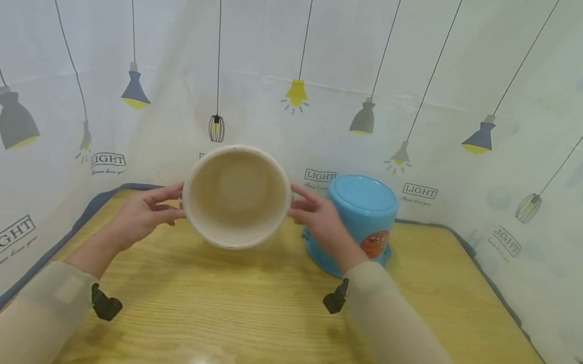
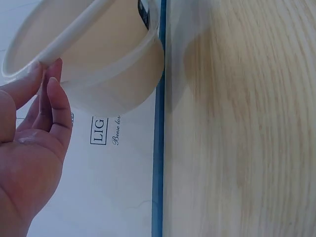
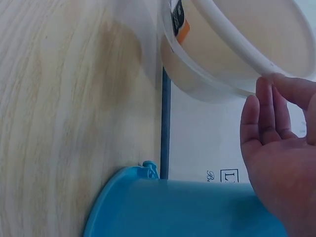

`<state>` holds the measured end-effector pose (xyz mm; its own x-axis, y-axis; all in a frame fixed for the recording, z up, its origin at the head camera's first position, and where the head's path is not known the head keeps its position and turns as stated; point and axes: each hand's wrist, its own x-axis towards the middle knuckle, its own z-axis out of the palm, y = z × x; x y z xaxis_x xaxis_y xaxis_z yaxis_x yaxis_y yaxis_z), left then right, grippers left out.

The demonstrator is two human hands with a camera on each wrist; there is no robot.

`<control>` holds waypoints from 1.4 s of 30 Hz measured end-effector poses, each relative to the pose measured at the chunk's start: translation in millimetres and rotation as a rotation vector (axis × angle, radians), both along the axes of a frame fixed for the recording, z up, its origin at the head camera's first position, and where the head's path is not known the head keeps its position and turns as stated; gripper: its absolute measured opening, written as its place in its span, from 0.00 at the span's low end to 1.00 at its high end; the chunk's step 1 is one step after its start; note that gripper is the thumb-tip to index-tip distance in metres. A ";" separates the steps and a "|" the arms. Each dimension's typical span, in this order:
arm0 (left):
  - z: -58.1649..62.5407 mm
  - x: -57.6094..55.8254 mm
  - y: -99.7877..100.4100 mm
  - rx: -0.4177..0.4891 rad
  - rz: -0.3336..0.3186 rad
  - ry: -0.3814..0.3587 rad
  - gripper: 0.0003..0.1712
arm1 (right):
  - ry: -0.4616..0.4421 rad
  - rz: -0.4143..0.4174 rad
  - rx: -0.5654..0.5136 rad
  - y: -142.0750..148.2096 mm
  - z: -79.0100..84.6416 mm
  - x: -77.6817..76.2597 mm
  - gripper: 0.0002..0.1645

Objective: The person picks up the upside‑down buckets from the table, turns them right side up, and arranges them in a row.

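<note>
A cream-coloured bucket (image 1: 236, 197) is held up above the table, tipped on its side so that its mouth faces me and its inside shows bare. My left hand (image 1: 138, 216) pinches its rim at the left, thumb and fingers on either side in the left wrist view. On the opposite side my right hand (image 1: 322, 221) pinches the rim the same way. A dark and orange label (image 3: 179, 22) shows on the bucket's outer wall in the right wrist view. Just behind the right hand, a blue bucket (image 1: 367, 199) stands upside down on the table, with a red sticker on its side.
The wooden table (image 1: 235, 312) has a dark blue edge (image 1: 91, 211) along its sides and back. A pale wall sheet (image 1: 265, 25) printed with hanging lamps closes it in behind and at both sides. Black wrist cameras sit on both sleeves.
</note>
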<state>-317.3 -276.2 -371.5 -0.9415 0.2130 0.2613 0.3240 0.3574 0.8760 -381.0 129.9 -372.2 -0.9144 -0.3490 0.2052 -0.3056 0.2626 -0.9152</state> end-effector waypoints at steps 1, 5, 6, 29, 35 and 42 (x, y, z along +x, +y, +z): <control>1.3 0.5 0.1 -0.007 -0.001 -0.001 0.40 | 0.005 0.015 0.009 1.3 0.8 -0.2 0.36; 6.8 2.0 -0.2 -0.056 -0.004 -0.011 0.40 | 0.010 0.061 0.060 7.3 4.3 -0.2 0.40; 8.2 2.5 -0.6 -0.072 -0.003 -0.017 0.40 | 0.008 0.069 0.069 8.7 5.1 -0.3 0.40; 8.0 -8.6 6.3 0.075 -0.123 0.006 0.38 | -0.003 0.084 0.024 13.4 0.7 -0.1 0.36; 10.1 -9.7 10.7 0.104 -0.066 -0.012 0.36 | -0.068 0.131 -0.156 4.1 4.5 0.2 0.33; 15.3 -16.7 14.8 0.118 0.000 -0.021 0.36 | -0.127 0.116 -0.253 -5.0 5.9 -1.9 0.33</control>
<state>-334.0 -261.5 -356.2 -0.9469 0.1816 0.2652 0.3054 0.2513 0.9185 -382.8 124.9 -366.4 -0.8954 -0.4050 0.1852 -0.1990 -0.0082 -0.9800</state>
